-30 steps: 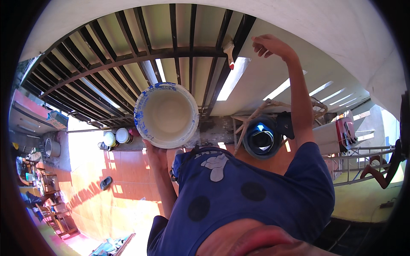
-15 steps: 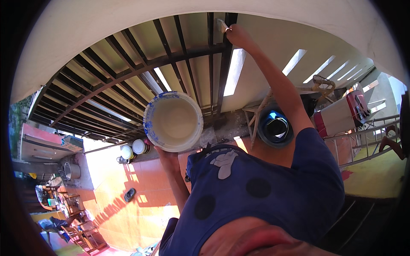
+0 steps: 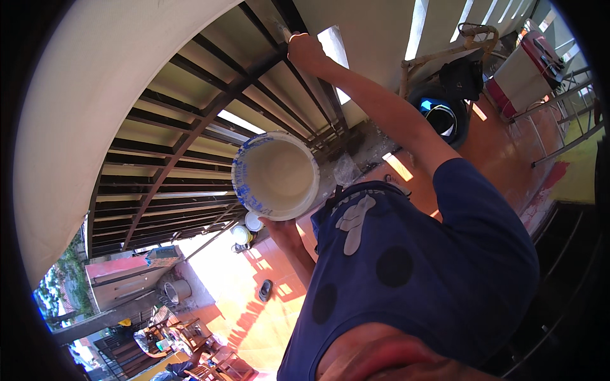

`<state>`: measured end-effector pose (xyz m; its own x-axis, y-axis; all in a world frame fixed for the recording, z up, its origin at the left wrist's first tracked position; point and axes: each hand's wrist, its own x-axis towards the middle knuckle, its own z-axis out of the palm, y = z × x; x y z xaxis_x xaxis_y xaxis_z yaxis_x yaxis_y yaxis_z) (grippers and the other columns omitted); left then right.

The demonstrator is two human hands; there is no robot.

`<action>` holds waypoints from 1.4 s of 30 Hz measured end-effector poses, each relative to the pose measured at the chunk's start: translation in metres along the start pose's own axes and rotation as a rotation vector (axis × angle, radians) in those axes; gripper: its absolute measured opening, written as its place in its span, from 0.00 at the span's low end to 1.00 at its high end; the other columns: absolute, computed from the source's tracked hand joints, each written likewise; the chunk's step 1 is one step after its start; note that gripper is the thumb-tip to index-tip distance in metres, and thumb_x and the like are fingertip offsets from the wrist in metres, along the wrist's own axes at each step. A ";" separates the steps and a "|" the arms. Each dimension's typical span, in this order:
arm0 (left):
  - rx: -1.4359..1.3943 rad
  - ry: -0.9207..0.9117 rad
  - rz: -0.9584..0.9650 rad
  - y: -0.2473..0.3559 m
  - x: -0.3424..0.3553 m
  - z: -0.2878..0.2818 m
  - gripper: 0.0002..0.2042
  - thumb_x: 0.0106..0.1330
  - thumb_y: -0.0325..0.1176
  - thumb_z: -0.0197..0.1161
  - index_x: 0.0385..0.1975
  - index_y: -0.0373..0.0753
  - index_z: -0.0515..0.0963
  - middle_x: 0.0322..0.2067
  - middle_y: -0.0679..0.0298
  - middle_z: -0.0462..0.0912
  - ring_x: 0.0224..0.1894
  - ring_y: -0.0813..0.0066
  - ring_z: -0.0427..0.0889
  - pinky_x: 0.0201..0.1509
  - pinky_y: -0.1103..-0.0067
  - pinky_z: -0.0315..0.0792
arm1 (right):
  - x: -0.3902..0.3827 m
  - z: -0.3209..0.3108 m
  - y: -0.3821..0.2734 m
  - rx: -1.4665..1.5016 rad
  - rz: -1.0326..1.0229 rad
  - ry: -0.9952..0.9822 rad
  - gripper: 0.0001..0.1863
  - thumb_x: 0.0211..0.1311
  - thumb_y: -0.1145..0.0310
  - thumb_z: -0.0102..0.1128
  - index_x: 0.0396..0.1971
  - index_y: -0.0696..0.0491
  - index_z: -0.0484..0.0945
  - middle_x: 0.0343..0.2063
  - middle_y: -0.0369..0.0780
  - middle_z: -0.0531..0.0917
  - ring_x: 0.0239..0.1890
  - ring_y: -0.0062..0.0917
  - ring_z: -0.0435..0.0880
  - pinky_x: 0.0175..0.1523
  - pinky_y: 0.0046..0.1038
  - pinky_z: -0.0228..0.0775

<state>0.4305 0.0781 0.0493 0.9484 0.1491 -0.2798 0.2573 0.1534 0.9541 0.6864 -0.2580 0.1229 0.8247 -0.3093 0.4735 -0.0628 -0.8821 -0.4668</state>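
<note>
My left hand grips a white paint bucket from beneath its near side, with the fingers partly hidden behind it. Blue smears mark the bucket's rim, and pale liquid paint lies inside. Stretched out up and forward, my right hand is closed round a paintbrush. The brush tip reaches the pale wall beside a dark bar of the metal grille; its bristles are small and hard to make out.
A dark tub stands by a wooden frame at right, near a red-and-white box and a metal ladder. Lidded pails, a slipper and wooden chairs are at lower left on the orange tiles.
The view has turned, so the grille and floor appear tilted. My right hand and brush appear farther left in the picture. The bucket stays in my left hand, slightly farther right in view.
</note>
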 end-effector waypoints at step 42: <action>-0.002 -0.201 -0.042 -0.004 0.027 -0.020 0.35 0.77 0.60 0.42 0.77 0.47 0.48 0.77 0.59 0.50 0.77 0.58 0.53 0.77 0.56 0.54 | 0.013 -0.013 -0.054 -0.179 0.273 -0.070 0.14 0.62 0.61 0.62 0.39 0.56 0.87 0.41 0.44 0.87 0.44 0.37 0.89 0.45 0.36 0.83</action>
<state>0.4512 0.1009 0.0362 0.9549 -0.0553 -0.2918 0.2970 0.1578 0.9418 0.6933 -0.2193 0.1645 0.7999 -0.5235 0.2933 -0.3799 -0.8201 -0.4278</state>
